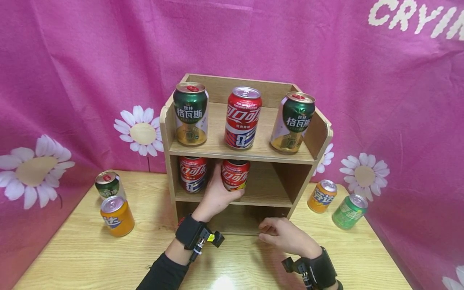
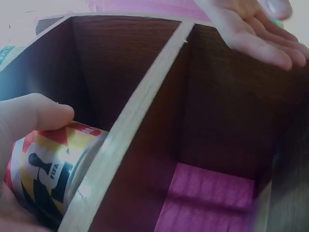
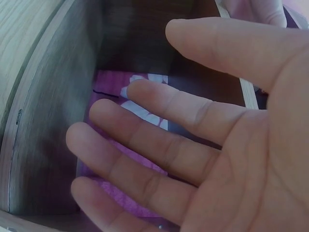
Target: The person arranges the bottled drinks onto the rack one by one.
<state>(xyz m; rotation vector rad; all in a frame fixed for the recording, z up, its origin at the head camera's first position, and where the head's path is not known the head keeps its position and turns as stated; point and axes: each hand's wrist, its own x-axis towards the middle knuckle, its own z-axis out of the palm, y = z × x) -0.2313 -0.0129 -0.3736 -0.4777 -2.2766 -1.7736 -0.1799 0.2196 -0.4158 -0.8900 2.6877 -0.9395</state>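
Observation:
On the middle level of the small wooden shelf (image 1: 268,181), my left hand (image 1: 217,195) grips a red cola can (image 1: 236,174). Its thumb lies along the can's side in the left wrist view, where the can's lower part shows a yellow, red and black FIFA print (image 2: 52,166), its base by the board's front edge. Just left of that hand stands another red cola can (image 1: 193,173), upright. My right hand (image 1: 290,237) hovers before the bottom level, holding nothing; the right wrist view shows its fingers (image 3: 140,140) extended and spread.
Along the top level stand a green-and-gold can (image 1: 191,114), a red cola can (image 1: 243,119) and a second green-and-gold can (image 1: 293,123). Left on the table are a green can (image 1: 108,186) and an orange can (image 1: 117,217); right, an orange can (image 1: 322,196) and a light green can (image 1: 349,212).

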